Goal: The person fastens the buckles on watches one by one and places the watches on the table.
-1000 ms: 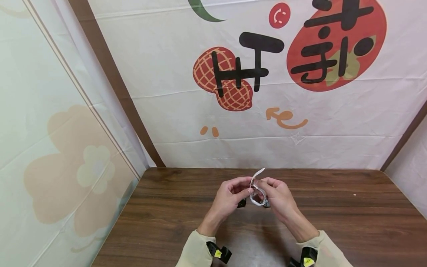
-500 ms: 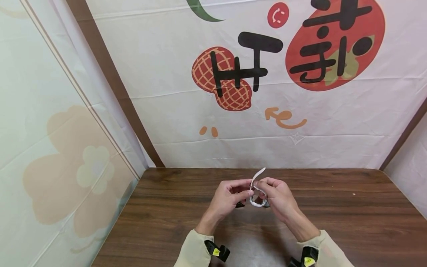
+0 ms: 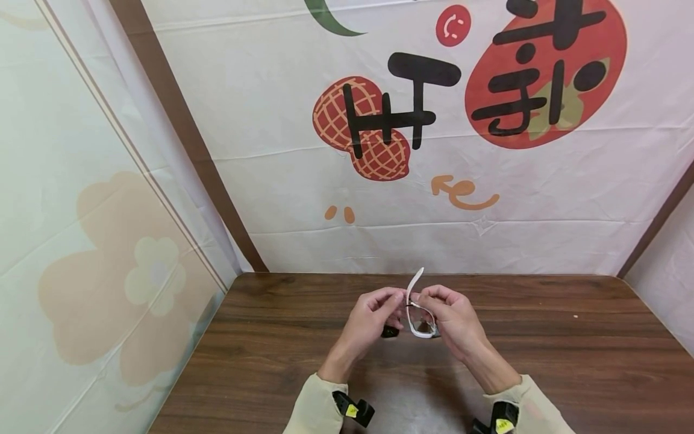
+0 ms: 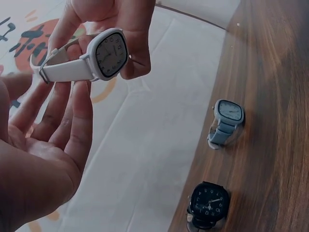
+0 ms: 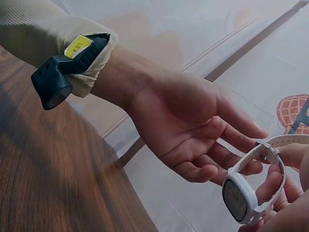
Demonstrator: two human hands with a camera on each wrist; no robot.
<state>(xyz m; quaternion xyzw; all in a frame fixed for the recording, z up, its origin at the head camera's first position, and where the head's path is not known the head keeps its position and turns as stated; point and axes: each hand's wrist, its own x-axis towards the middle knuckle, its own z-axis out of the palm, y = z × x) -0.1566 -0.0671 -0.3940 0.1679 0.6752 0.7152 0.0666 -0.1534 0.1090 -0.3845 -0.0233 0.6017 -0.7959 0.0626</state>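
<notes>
A white wristwatch (image 4: pixel 110 55) with a squarish face hangs in the air between both hands. Its strap loops round through a metal buckle, and the strap's free end (image 3: pixel 415 278) points up in the head view. My right hand (image 3: pixel 454 313) holds the watch between thumb and fingers near the strap. Beside the buckle, my left hand (image 3: pixel 370 316) has its fingers loosely extended, with fingertips close to or touching the strap. Beyond the hands, a light blue watch (image 4: pixel 229 111) and a black watch (image 4: pixel 208 203) stand on the table; the head view shows only parts of them.
The dark wooden table (image 3: pixel 271 337) runs back to a white printed cloth (image 3: pixel 303 253). Another cloth with a pale flower (image 3: pixel 108 289) hangs along the left side. A small pale speck (image 3: pixel 575 316) lies on the table to the right.
My left thumb and fingers have drawn back slightly left from the strap they were touching. The white watch has turned a little, and its free strap end sits slightly further left and higher.
</notes>
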